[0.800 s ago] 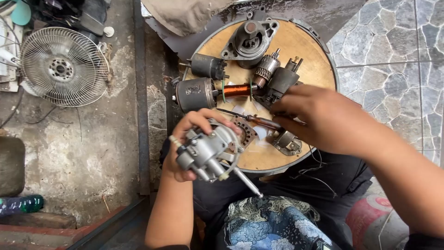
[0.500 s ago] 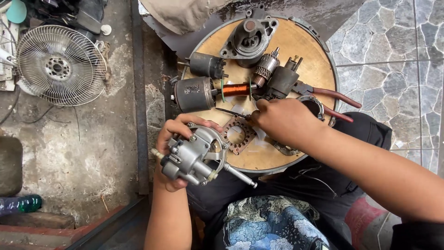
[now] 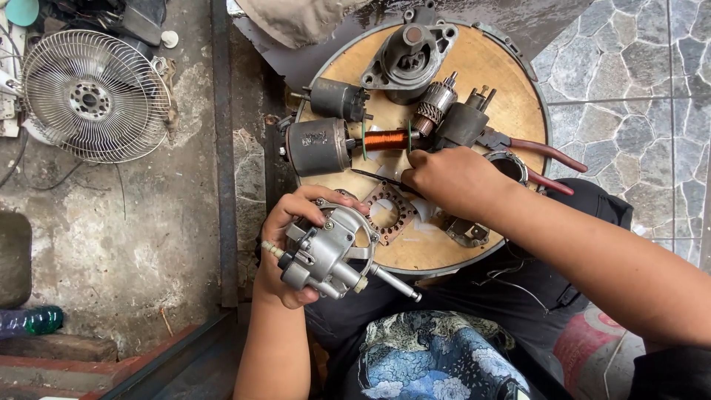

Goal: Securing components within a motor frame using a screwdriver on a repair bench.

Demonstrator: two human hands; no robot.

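My left hand [image 3: 285, 248] grips a grey metal motor assembly [image 3: 326, 252] with a shaft sticking out toward the lower right, held over my lap at the near edge of a round wooden board [image 3: 511, 81]. My right hand [image 3: 452, 178] rests on the board, fingers closed on a thin dark tool [image 3: 374, 176] that lies pointing left. Just below it sits a flat round metal plate with holes [image 3: 385, 211]. Beyond the hand are a copper-wound coil [image 3: 385, 139], a dark cylindrical housing [image 3: 318, 146] and an armature [image 3: 435, 100].
Red-handled pliers [image 3: 544, 155] lie at the board's right side, a grey motor housing [image 3: 409, 53] at the far edge. A wire fan guard [image 3: 92, 96] lies on the concrete at the left, a green bottle [image 3: 33, 320] at the lower left. Stone tiles are to the right.
My right hand has drawn back left across the board, uncovering the pliers and parts at the right. My left hand has turned the motor assembly slightly and kept hold of it.
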